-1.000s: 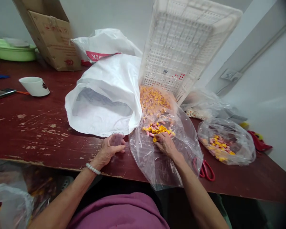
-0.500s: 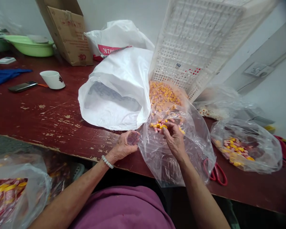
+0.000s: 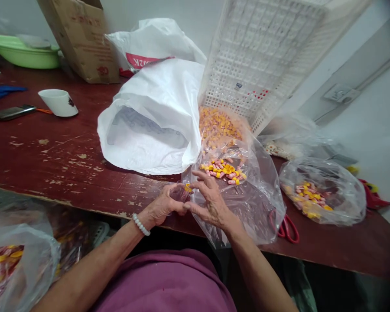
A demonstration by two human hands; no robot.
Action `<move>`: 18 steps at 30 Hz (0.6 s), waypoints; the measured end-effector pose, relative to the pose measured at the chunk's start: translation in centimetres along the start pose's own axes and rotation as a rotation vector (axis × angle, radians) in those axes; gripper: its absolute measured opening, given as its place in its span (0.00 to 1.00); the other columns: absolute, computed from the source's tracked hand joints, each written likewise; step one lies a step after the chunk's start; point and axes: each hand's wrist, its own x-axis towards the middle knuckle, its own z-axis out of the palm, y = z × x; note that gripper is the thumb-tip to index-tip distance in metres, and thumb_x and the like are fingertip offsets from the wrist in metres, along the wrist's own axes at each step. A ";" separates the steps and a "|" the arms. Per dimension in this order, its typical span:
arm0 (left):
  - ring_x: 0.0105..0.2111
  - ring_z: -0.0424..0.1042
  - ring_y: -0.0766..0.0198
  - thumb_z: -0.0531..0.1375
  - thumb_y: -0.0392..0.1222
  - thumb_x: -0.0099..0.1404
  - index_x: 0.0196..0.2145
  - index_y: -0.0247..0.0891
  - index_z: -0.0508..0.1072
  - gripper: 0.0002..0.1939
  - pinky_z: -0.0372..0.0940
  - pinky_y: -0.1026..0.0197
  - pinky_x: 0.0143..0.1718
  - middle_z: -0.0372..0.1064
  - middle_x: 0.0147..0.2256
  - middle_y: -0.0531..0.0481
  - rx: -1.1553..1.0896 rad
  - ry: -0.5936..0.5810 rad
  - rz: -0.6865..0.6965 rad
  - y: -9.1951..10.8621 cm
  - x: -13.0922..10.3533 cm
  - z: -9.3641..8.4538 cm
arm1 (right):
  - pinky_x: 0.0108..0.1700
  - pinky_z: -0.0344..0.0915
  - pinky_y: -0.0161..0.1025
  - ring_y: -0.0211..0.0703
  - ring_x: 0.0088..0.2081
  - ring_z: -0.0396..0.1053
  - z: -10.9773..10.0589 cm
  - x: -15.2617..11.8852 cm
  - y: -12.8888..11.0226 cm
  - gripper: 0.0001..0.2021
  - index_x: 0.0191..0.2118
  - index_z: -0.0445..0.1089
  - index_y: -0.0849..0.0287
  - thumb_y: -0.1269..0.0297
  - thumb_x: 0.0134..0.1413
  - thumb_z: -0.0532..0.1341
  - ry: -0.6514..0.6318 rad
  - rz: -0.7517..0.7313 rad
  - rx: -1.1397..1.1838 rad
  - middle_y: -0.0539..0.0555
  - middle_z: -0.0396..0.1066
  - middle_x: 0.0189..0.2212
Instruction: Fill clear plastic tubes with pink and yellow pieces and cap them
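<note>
My left hand (image 3: 167,203), with a pale bead bracelet at the wrist, is curled round a small clear plastic container (image 3: 179,195). A small yellow-capped pink piece (image 3: 187,188) shows at the container's mouth. Over that mouth my right hand (image 3: 211,201) is spread, thumb and fingers apart, its fingertips close to the piece. Whether they touch it I cannot tell. Beyond the right hand, many loose yellow-and-pink pieces (image 3: 225,168) lie at the opening of a large clear plastic bag (image 3: 250,212), with a bigger heap (image 3: 219,123) of them further inside.
A white sack (image 3: 146,151) lies with its mouth facing me. Behind the heap leans a white plastic crate (image 3: 247,56). Red scissors (image 3: 290,229) and another clear bag (image 3: 347,197) of pieces are at the right. On the left stand a white cup (image 3: 60,103) and a phone (image 3: 11,112).
My right hand has moved left from the loose pieces to the container in my left hand, and its fingers have spread. A yellow-capped piece now shows at the container. The view has shifted slightly right.
</note>
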 end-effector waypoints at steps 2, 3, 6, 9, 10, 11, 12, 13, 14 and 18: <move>0.22 0.61 0.71 0.62 0.26 0.41 0.28 0.33 0.67 0.13 0.57 0.67 0.22 0.63 0.23 0.55 -0.114 -0.033 -0.069 -0.4 -0.1 0.2 | 0.58 0.53 0.50 0.50 0.57 0.56 0.2 -0.1 -0.2 0.19 0.45 0.66 0.55 0.53 0.49 0.63 -0.012 0.007 -0.040 0.57 0.58 0.58; 0.21 0.61 0.71 0.62 0.27 0.42 0.28 0.34 0.67 0.13 0.58 0.67 0.22 0.63 0.22 0.56 -0.150 -0.038 -0.094 -0.6 -0.1 0.3 | 0.58 0.53 0.50 0.49 0.57 0.57 0.3 -0.1 -0.1 0.18 0.45 0.66 0.54 0.53 0.49 0.63 -0.019 0.009 -0.050 0.56 0.58 0.58; 0.19 0.63 0.70 0.62 0.28 0.44 0.28 0.34 0.66 0.12 0.60 0.65 0.22 0.64 0.22 0.56 -0.196 -0.028 -0.119 -0.8 0.1 0.1 | 0.56 0.57 0.45 0.47 0.56 0.57 0.1 -0.1 1.5 0.18 0.47 0.67 0.54 0.54 0.52 0.62 -0.006 0.029 -0.051 0.56 0.57 0.58; 0.22 0.67 0.68 0.62 0.27 0.44 0.27 0.35 0.64 0.12 0.62 0.65 0.24 0.67 0.27 0.54 -0.198 -0.026 -0.105 -0.6 0.4 -0.7 | 0.52 0.60 0.43 0.45 0.50 0.63 -1.4 -0.8 5.4 0.12 0.46 0.68 0.60 0.63 0.58 0.56 0.151 0.226 -0.187 0.60 0.66 0.49; 0.23 0.68 0.68 0.62 0.27 0.44 0.26 0.35 0.64 0.12 0.62 0.65 0.24 0.67 0.29 0.54 -0.196 -0.028 -0.098 -0.6 0.5 -1.0 | 0.50 0.61 0.44 0.47 0.47 0.64 -2.1 -1.3 7.0 0.11 0.44 0.68 0.62 0.67 0.58 0.55 0.202 0.325 -0.288 0.61 0.68 0.44; 0.23 0.68 0.68 0.62 0.27 0.44 0.27 0.35 0.63 0.12 0.62 0.65 0.24 0.67 0.30 0.54 -0.190 -0.027 -0.092 -0.5 0.6 -1.3 | 0.50 0.60 0.46 0.49 0.46 0.64 -2.8 -1.9 8.7 0.10 0.42 0.70 0.63 0.69 0.57 0.55 0.207 0.415 -0.413 0.62 0.69 0.41; 0.24 0.68 0.68 0.62 0.27 0.45 0.27 0.35 0.63 0.12 0.63 0.65 0.25 0.67 0.30 0.54 -0.178 -0.020 -0.087 -0.5 0.7 -1.6 | 0.49 0.60 0.48 0.51 0.45 0.64 -3.4 -2.6 10.3 0.09 0.41 0.70 0.64 0.70 0.55 0.55 0.186 0.485 -0.513 0.64 0.69 0.41; 0.24 0.68 0.68 0.62 0.27 0.45 0.27 0.35 0.64 0.12 0.63 0.65 0.25 0.67 0.30 0.54 -0.158 -0.009 -0.085 -0.5 0.7 -1.7 | 0.48 0.60 0.49 0.52 0.44 0.64 -3.9 -3.2 11.8 0.09 0.40 0.70 0.64 0.70 0.55 0.56 0.157 0.529 -0.576 0.64 0.69 0.41; 0.24 0.68 0.68 0.62 0.27 0.45 0.28 0.35 0.64 0.13 0.64 0.65 0.25 0.67 0.30 0.54 -0.130 0.008 -0.085 -0.5 0.8 -1.8 | 0.47 0.60 0.50 0.53 0.43 0.64 -4.2 -3.8 12.9 0.09 0.40 0.71 0.63 0.69 0.55 0.56 0.124 0.549 -0.607 0.64 0.69 0.41; 0.26 0.66 0.68 0.63 0.29 0.44 0.32 0.35 0.66 0.15 0.64 0.65 0.24 0.66 0.29 0.53 0.047 0.091 -0.083 -0.5 1.0 -1.2 | 0.46 0.62 0.46 0.48 0.41 0.67 -4.4 -5.0 13.8 0.10 0.39 0.70 0.60 0.61 0.57 0.55 0.103 0.482 -0.496 0.59 0.71 0.38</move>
